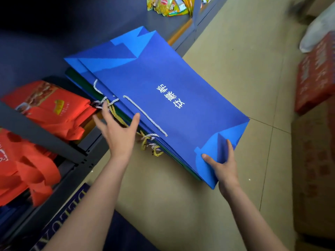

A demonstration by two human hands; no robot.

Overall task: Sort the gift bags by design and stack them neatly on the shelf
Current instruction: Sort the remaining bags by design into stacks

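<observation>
Right hand (223,165) pinches the near corner of the blue gift bags (163,98), thumb on top. Left hand (119,131) is spread, fingers straight, thumb apparently touching the stack's handle edge.

A floor of large beige tiles with thin dark grout lines (226,84) fills the middle and right of the view, evenly lit. Along its left edge runs a dark grey metal shelving rack (54,140) with a slanted crossbar and punched uprights, and far up that same rack lies a heap of bright yellow-green printed packets (170,6). Across the floor from the rack stands a tall brown cardboard carton (313,160) with a flat red printed box (317,73) on top of it, and a white sack (319,24) just beyond the red box
</observation>
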